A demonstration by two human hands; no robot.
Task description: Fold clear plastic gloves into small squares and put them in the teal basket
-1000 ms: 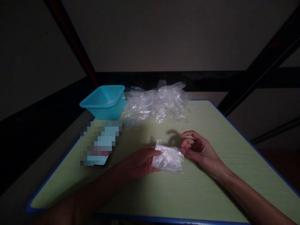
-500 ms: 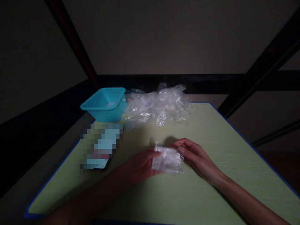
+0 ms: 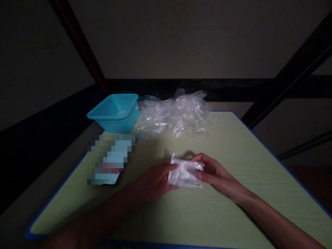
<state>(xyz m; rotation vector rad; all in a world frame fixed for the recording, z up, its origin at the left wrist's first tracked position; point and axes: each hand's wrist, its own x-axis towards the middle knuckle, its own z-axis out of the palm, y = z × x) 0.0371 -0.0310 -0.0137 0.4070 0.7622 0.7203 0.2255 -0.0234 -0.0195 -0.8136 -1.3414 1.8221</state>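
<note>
One folded packet of clear plastic [image 3: 184,175] is in our grip over the middle of the desk [image 3: 233,218]: our left hand [image 3: 155,180] pinches its left side, our right hand [image 3: 216,174] its right side, thumbs on the face towards us. Thin film probably slips and unfolds readily, so we do well to press lightly and evenly, keeping thumbs flat and folds aligned. A blue tub [image 3: 116,125] sits at the far left corner, with a heap of clear plastic gloves [image 3: 176,114] beside it along the far edge. Both stand well apart from our fingers; a pixelated pale-blue object [image 3: 116,155] by the left edge could hinder our left arm.
</note>
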